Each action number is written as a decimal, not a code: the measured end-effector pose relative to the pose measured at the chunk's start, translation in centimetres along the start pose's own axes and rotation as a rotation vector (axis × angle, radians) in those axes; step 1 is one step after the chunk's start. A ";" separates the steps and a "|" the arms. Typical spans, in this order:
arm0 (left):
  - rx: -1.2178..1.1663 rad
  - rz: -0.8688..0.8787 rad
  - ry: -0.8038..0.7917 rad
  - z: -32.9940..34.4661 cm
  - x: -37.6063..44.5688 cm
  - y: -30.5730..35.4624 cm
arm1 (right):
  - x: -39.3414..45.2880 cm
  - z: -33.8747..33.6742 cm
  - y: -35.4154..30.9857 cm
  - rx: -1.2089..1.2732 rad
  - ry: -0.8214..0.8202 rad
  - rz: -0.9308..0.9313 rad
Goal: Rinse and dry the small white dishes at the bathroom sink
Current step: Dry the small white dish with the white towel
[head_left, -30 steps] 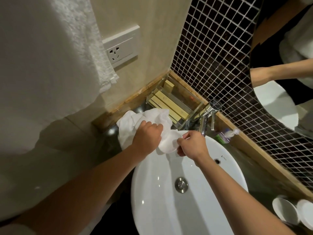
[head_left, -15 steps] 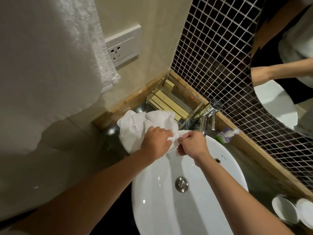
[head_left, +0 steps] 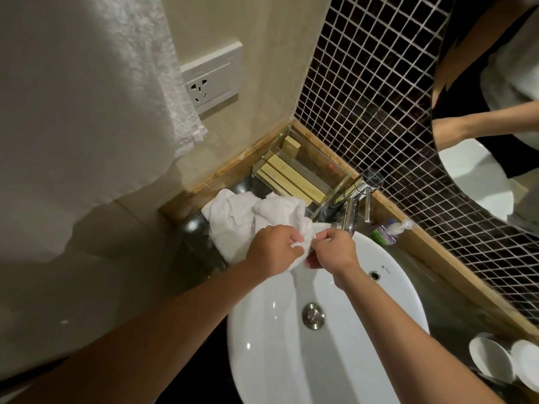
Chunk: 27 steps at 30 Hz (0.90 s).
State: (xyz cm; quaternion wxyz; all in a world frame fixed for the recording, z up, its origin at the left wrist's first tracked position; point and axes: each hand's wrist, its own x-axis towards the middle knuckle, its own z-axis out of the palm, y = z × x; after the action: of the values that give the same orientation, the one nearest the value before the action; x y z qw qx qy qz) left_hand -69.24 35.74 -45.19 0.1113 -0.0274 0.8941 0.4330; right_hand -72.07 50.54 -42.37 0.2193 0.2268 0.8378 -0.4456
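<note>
Over the back rim of the white sink (head_left: 262, 330), my left hand (head_left: 274, 249) is shut on a crumpled white cloth (head_left: 242, 217) and presses it against a small white dish (head_left: 300, 258). My right hand (head_left: 335, 249) pinches that dish from the right. Cloth and fingers hide most of the dish. Two more small white dishes (head_left: 490, 360) (head_left: 528, 363) lie on the counter at the lower right. No water is visible running from the chrome faucet (head_left: 351, 214).
A large towel (head_left: 87, 97) hangs at the left, beside a wall socket (head_left: 213, 80). A glass tray with wooden blocks (head_left: 291, 176) sits in the corner. A small bottle (head_left: 390, 228) lies behind the faucet. A round mirror (head_left: 495, 112) hangs on the mosaic wall.
My left hand has moved right with the cloth, closing up to my right hand; the dish seen between them a second ago is now mostly covered.
</note>
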 end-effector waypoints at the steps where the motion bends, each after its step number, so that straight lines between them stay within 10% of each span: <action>1: 0.045 0.017 0.008 0.2 -0.1 0.2 | 0.0 -0.1 0.2 0.003 0.000 0.004; 12: 0.606 0.258 0.053 1.0 1.4 0.8 | -0.7 -1.4 0.9 -0.073 -0.011 -0.040; 21: 0.401 0.167 0.173 0.4 2.1 1.0 | -1.1 -1.9 0.6 -0.096 -0.003 -0.048; 27: 0.691 0.330 0.041 0.4 1.5 0.0 | -1.4 -2.4 1.3 -0.116 0.027 -0.058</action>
State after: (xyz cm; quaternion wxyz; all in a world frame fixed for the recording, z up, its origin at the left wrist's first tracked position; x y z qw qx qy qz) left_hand -70.63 36.18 -45.76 0.0248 0.1474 0.9818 0.1176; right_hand -70.59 52.97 -41.19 0.2077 0.1956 0.8712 -0.3995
